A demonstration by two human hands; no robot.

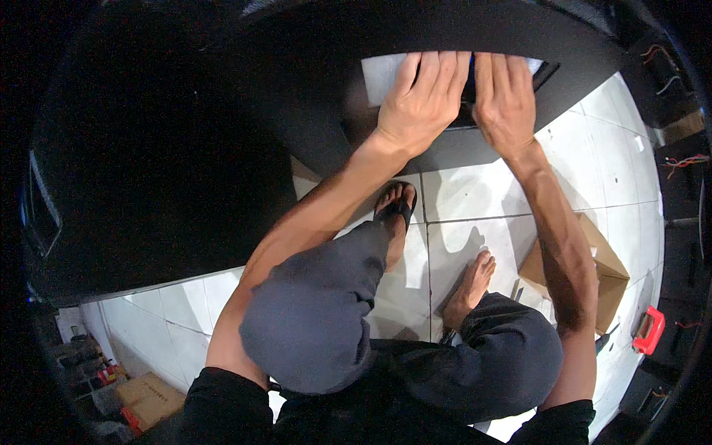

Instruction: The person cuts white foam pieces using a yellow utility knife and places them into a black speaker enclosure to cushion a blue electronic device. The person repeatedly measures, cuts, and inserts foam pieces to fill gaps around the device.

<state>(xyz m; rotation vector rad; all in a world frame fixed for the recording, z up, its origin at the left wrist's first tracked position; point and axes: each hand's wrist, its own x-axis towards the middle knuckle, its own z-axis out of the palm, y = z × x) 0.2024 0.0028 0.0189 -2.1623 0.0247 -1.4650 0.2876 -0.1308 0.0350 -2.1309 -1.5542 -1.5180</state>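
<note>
A large black cabinet [475, 159], with a recess in its face, fills the top of the view. My left hand [423, 104] reaches into this recess, fingers stretched forward and a little apart. Close beside it, my right hand [508, 104] does the same, its fingers straight and side by side. The upper edge of the recess hides the fingertips of both hands, so what they touch inside is out of sight. Pale white material [377, 78] shows within the recess by my left fingers, and more of it shows by my right fingers. A dark gap lies between the hands.
Another big black box [163, 193] stands at the left. An open cardboard box [604, 267] sits on the white tiled floor [475, 196] at my right, near a red-handled object [650, 330]. Black housings with loose wires [686, 161] line the far right. A closed carton [150, 400] stands lower left.
</note>
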